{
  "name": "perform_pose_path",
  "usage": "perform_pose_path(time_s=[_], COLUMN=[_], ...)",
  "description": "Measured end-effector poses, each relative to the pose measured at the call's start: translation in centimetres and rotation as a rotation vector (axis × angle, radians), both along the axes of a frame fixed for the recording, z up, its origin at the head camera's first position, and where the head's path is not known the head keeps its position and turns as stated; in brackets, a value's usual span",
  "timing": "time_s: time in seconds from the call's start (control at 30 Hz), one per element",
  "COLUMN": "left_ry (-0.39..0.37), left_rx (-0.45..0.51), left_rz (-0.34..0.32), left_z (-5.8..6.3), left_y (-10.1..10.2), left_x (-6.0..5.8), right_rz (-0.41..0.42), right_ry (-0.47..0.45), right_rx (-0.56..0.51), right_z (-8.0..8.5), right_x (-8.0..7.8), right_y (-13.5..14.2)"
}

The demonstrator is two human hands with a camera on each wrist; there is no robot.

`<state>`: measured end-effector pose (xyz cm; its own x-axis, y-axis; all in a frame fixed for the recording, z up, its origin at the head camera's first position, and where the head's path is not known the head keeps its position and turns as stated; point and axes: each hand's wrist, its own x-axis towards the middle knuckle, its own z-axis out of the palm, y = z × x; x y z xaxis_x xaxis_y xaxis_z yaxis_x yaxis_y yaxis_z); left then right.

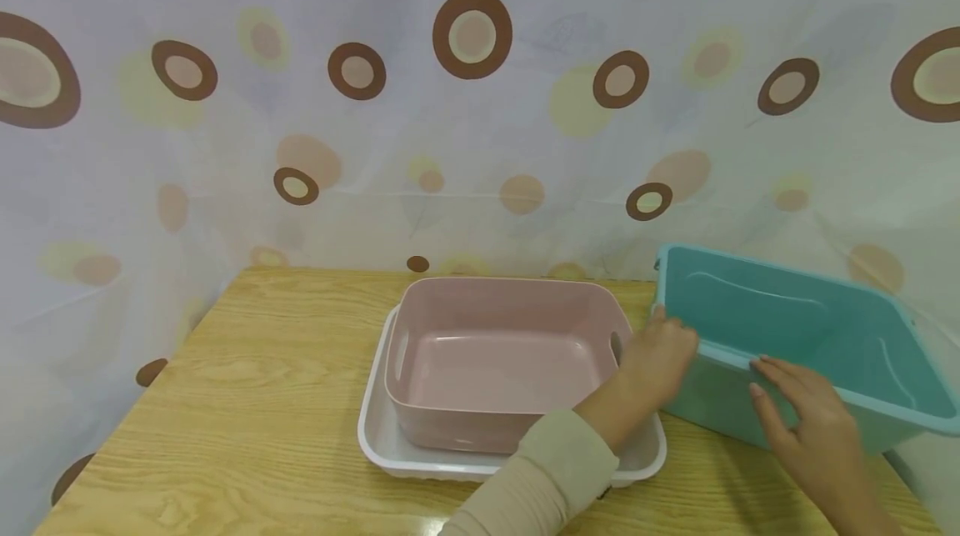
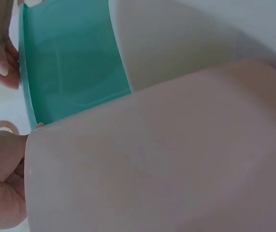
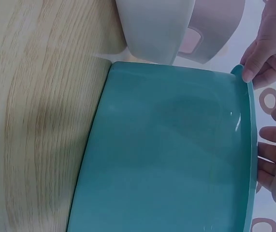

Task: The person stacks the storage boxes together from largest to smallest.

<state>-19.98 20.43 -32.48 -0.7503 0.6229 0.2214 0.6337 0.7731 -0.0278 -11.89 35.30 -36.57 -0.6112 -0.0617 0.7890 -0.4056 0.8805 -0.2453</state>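
A teal plastic bin (image 1: 780, 303) stands at the right of the table. My left hand (image 1: 660, 357) grips its rim at the near left corner; in the right wrist view, the left hand's thumb (image 3: 249, 75) presses against that corner. My right hand (image 1: 813, 428) is farther along the same near side, its fingers extended at the rim and its thumb apart, outside the wall. To the left, a pink bin (image 1: 480, 369) with handle holes sits inside a white basin (image 1: 369, 428). My left forearm crosses over the right part of both and hides it.
The wooden table (image 1: 247, 403) extends left and in front of the bins. Behind it hangs a pale curtain (image 1: 390, 127) with brown and yellow circles. The teal bin's right end reaches past the table's right edge.
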Motion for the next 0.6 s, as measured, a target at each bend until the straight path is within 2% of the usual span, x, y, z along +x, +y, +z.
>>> perform_pose_path(time_s=[0.13, 0.37, 0.43, 0.5, 0.6], left_ry=[-0.016, -0.011, 0.004, 0.026, 0.1], left_rx=[-0.015, -0.028, -0.036, -0.054, -0.074], left_rz=[0.02, 0.007, -0.008, -0.031, -0.078], left_z=[0.1, 0.2, 0.2, 0.2, 0.2], left_y=[0.1, -0.2, -0.4, -0.4, -0.5], left_x=[-0.1, -0.3, -0.3, -0.3, -0.2], right_rz=[0.001, 0.02, -0.005, -0.065, -0.146], right_ry=[0.002, 0.096, 0.108, 0.091, 0.053], right_rx=[0.001, 0.037, 0.051, 0.075, 0.119], right_z=[0.0, 0.2, 0.2, 0.3, 0.3], right_x=[0.2, -0.1, 0.1, 0.4, 1.1], right_y=[0.0, 1.5, 2.3, 3.0, 4.1])
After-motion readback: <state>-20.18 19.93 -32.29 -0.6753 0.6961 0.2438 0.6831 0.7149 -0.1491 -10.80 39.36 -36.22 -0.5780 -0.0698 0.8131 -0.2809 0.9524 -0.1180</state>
